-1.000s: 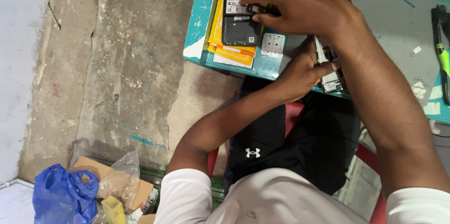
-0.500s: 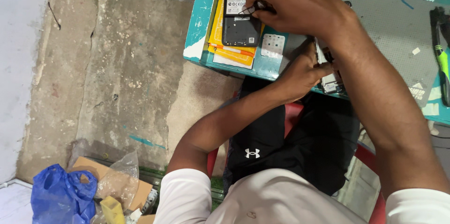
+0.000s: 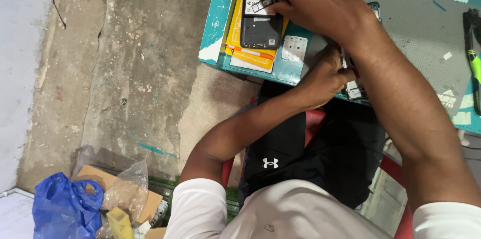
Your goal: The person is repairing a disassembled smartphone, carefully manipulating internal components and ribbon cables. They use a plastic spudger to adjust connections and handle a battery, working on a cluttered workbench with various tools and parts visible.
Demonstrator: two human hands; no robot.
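An opened dark phone (image 3: 258,16) with a white-labelled battery lies on a stack of yellow and orange packets (image 3: 234,44) at the corner of the teal table (image 3: 215,29). My right hand (image 3: 320,4) reaches across it and pinches a small black frame piece (image 3: 263,3) over the battery. My left hand (image 3: 325,76) is at the table's near edge, closed on a phone body (image 3: 353,89) that is mostly hidden behind my right forearm. A small white perforated square (image 3: 294,48) lies between the two hands.
A grey work mat (image 3: 426,34) covers the table's right part, with a green-handled tool (image 3: 473,64) at its far right. Below left is a concrete floor (image 3: 125,79) with a blue plastic bag (image 3: 62,209) and a cardboard box (image 3: 100,179).
My right hand has shifted a little to the left over the opened phone, carrying the small black frame piece. My left hand has stayed at the table edge.
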